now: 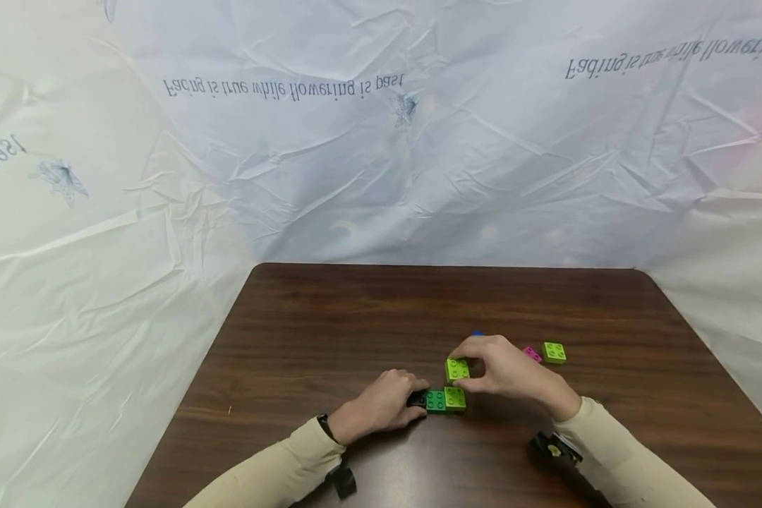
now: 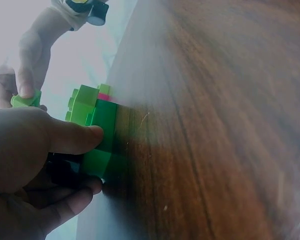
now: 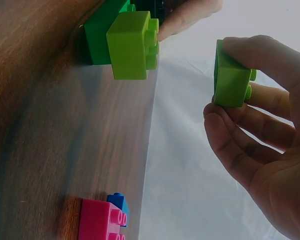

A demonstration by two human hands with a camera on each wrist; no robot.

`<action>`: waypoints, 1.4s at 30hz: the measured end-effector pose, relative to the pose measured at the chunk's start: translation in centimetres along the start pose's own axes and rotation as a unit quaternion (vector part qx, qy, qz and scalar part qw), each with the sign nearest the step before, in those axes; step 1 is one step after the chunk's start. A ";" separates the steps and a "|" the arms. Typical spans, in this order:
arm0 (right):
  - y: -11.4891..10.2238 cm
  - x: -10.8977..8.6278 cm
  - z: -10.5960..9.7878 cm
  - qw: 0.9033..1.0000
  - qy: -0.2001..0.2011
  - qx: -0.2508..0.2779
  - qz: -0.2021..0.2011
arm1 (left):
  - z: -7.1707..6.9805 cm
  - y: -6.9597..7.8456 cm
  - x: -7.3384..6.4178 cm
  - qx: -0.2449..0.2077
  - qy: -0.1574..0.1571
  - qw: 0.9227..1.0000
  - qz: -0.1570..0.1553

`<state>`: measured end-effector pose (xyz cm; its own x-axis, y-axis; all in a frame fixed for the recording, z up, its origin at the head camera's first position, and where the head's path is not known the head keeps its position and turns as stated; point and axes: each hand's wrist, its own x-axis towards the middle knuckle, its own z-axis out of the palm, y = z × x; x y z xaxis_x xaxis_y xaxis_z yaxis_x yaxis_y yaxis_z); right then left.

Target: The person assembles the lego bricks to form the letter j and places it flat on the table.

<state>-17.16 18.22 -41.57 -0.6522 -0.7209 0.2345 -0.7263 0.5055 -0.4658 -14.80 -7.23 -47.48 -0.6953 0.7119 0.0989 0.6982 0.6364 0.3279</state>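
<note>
Raised lime-green brick (image 1: 457,371): we found it held above the table (image 1: 330,317), its studs up and its hollow underside facing down, apart from the bricks below. Behind and beside the table we saw pale, wrinkled sheeting (image 1: 330,162), printed with small blue drawings and the words "Fading is true while flowering is past", turned upside down. The tabletop was dark wood grain, with rounded far corners. From the near side, we saw two forearms reach in, both in cream sleeves (image 1: 273,469).

The right hand (image 1: 508,370) pinched the raised brick between thumb and fingers. The left hand (image 1: 384,402) gripped the left end of a small joined row, where a black brick (image 1: 417,398) showed between thumb and fingers; its thumb also touched a dark green brick (image 1: 435,401). On that green brick's right end we saw a second lime-green brick (image 1: 455,397), and the raised one was higher and just beyond it.

Past the right hand, we noted a loose lime-green brick (image 1: 554,352) on the table, with a pink brick (image 1: 532,354) just beside it. Last, a blue brick (image 1: 478,332) peeked out from behind that hand, mostly hidden from the head view.
</note>
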 end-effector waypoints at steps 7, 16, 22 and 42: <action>0.0 -0.1 0.1 1.000 0.003 0.001 -0.010 | 0.1 0.1 0.0 -0.001 -0.005 1.000 -0.003; 0.0 -0.3 0.5 1.000 -0.015 0.012 -0.020 | 0.0 0.2 0.1 0.000 0.004 1.000 0.004; -0.3 -0.3 0.7 0.999 -0.023 0.022 -0.017 | 0.0 0.1 0.1 -0.003 -0.004 1.000 -0.004; -0.4 -0.5 1.5 0.999 -0.039 0.013 -0.012 | 0.0 0.0 0.1 -0.013 -0.007 1.000 -0.005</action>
<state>-16.21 17.63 -42.78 -0.6157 -0.7674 0.1790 -0.7343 0.4763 -0.4837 -14.84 -7.18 -47.49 -0.7002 0.7093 0.0815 0.6859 0.6365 0.3527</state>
